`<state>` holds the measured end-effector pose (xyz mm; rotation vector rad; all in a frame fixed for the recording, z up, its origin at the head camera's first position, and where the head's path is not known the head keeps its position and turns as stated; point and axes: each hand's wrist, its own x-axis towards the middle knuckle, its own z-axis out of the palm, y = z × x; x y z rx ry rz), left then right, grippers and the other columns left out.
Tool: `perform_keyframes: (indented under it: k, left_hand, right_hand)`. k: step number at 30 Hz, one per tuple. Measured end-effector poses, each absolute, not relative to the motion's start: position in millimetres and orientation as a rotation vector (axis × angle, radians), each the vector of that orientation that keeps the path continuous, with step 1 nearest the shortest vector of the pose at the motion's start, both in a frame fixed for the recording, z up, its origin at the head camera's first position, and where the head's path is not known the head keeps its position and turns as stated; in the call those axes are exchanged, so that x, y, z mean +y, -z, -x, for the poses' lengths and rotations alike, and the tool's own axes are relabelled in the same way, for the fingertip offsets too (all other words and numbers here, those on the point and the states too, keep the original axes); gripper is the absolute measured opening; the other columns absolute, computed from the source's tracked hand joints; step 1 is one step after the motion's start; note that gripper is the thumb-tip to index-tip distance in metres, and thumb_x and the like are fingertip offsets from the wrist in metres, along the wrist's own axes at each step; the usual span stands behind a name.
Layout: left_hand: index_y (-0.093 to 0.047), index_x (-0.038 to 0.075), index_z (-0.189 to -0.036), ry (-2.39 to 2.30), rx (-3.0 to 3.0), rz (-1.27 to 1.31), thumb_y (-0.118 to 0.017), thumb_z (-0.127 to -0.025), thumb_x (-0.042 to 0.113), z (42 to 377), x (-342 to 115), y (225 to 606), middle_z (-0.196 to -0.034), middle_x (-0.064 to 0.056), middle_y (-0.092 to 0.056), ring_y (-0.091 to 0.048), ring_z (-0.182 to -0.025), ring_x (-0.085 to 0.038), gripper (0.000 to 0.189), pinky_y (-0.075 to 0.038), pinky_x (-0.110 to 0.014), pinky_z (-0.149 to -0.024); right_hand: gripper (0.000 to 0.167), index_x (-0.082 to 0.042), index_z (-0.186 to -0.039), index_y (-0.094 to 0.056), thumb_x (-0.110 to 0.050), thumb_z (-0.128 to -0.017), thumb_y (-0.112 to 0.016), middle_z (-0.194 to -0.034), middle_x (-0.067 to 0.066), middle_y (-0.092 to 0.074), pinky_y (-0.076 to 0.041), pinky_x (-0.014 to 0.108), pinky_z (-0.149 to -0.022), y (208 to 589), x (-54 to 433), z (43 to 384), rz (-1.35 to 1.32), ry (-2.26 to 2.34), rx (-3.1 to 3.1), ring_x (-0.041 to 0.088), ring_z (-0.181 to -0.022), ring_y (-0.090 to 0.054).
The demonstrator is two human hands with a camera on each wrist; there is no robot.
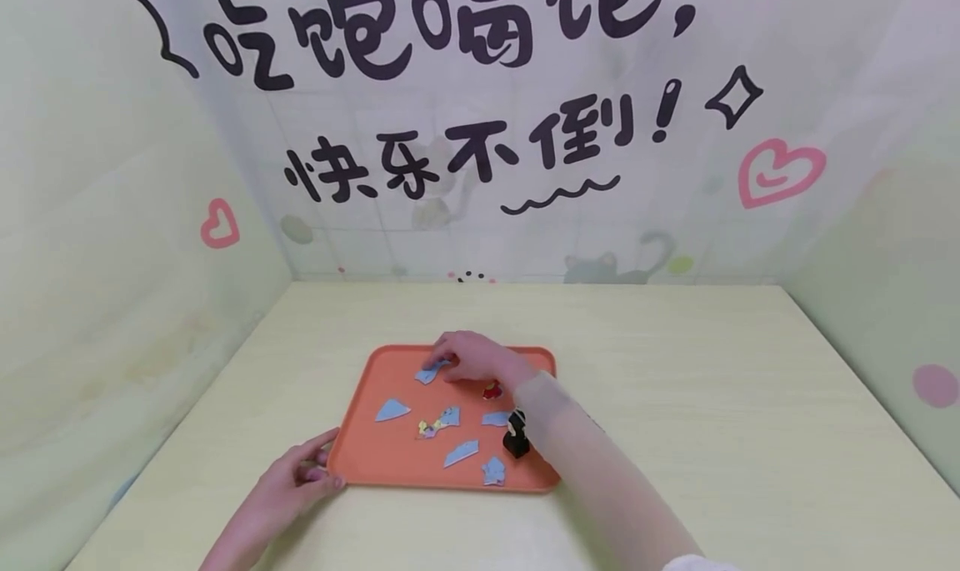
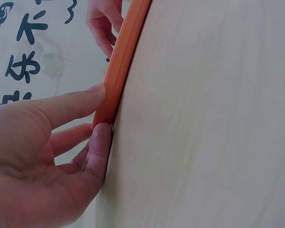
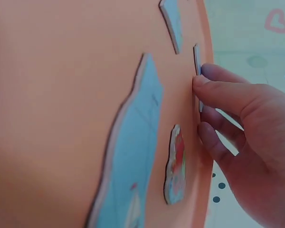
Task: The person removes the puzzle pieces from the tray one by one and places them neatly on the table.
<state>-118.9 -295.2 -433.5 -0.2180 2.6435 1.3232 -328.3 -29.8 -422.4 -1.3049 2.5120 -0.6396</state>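
An orange tray (image 1: pixel 375 458) lies on the table, with several flat light-blue puzzle pieces spread over it. At its front left corner, my left hand (image 1: pixel 288 481) grips the rim; the left wrist view has thumb and fingers on both sides of the tray corner (image 2: pixel 111 95). My right hand (image 1: pixel 476 358) reaches over the tray to its back edge. There it pinches a light-blue puzzle piece (image 1: pixel 427 377) between thumb and fingertips, and in the right wrist view the piece (image 3: pixel 197 57) is seen nearly edge-on. Close by lies a red-patterned piece (image 3: pixel 176 166).
A small black object (image 1: pixel 516 438) stands on the tray's right side, beside my right forearm. Other pieces include a triangular one (image 1: pixel 392 410) at left and a yellow-and-blue one (image 1: pixel 448 418) mid-tray. Pale tabletop (image 1: pixel 675 371) surrounds the tray, with a printed backdrop (image 1: pixel 450 246) behind.
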Motion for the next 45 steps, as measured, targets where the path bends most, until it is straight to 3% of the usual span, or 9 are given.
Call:
perform_keyframes:
  k: [8,21,34,45]
  left_hand:
    - [-0.036,0.007,-0.152,-1.316,2.647,0.209,-0.074,-0.088,0.017,118.5,-294.6,430.5,-0.127,-0.013,-0.050,-0.057,-0.094,-0.007,0.075,-0.050,-0.018,-0.076]
    - [-0.038,0.008,-0.152,-1.359,2.625,0.214,-0.074,-0.088,0.017,120.0,-294.4,433.4,-0.127,-0.013,-0.052,-0.059,-0.093,-0.005,0.074,-0.049,-0.018,-0.077]
    - [-0.039,0.006,-0.151,-1.356,2.622,0.225,-0.075,-0.087,0.017,119.0,-295.0,434.5,-0.126,-0.013,-0.053,-0.058,-0.092,-0.005,0.074,-0.050,-0.018,-0.076]
    - [-0.038,0.007,-0.152,-1.342,2.625,0.233,-0.074,-0.088,0.016,120.9,-295.6,436.4,-0.125,-0.012,-0.052,-0.058,-0.091,-0.004,0.074,-0.050,-0.018,-0.076]
  right_hand:
    - [0.031,-0.021,-0.125,-0.070,-0.013,-0.096,-0.065,-0.118,0.001,-0.060,-0.048,0.022,-0.088,421.5,-32.4,327.1,1.170,0.739,2.449,0.013,-0.102,-0.055]
    - [0.038,-0.025,-0.128,-0.068,-0.006,-0.096,-0.059,-0.124,-0.005,-0.062,-0.050,0.022,-0.089,415.9,-24.2,325.2,1.102,0.773,2.385,0.010,-0.113,-0.055]
    - [0.028,-0.022,-0.120,-0.070,-0.014,-0.093,-0.067,-0.110,-0.008,-0.063,-0.051,0.021,-0.084,420.9,-20.5,328.0,1.073,0.798,2.408,0.011,-0.098,-0.057]
    - [0.026,-0.020,-0.114,-0.070,-0.010,-0.090,-0.067,-0.111,-0.007,-0.063,-0.050,0.022,-0.085,406.0,-3.3,327.4,1.123,0.819,2.477,0.012,-0.098,-0.057]
